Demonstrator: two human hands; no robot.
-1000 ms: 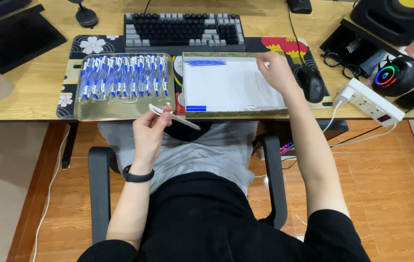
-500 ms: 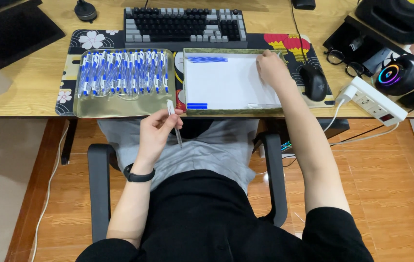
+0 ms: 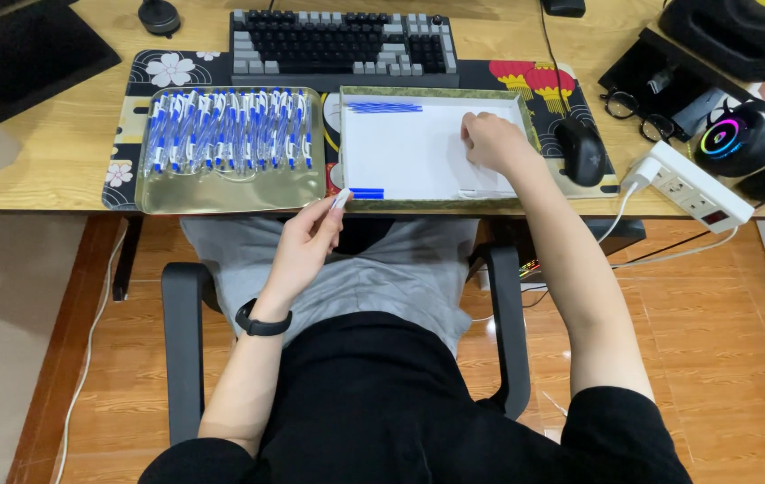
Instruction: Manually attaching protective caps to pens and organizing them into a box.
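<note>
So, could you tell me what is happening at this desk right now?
A person sits at a wooden desk. The left hand holds a pen at the desk's front edge, just below a gold tray lined with blue and white pens. The right hand rests on a white sheet inside a second tray; the sheet has blue scribbles at its top left and bottom left.

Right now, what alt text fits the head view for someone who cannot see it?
A seated person's left hand holds a pen at the desk edge, while the right hand rests on white paper in a shallow tray. Beside it, a gold tray holds a row of blue-and-white pens, in front of a keyboard.
</note>
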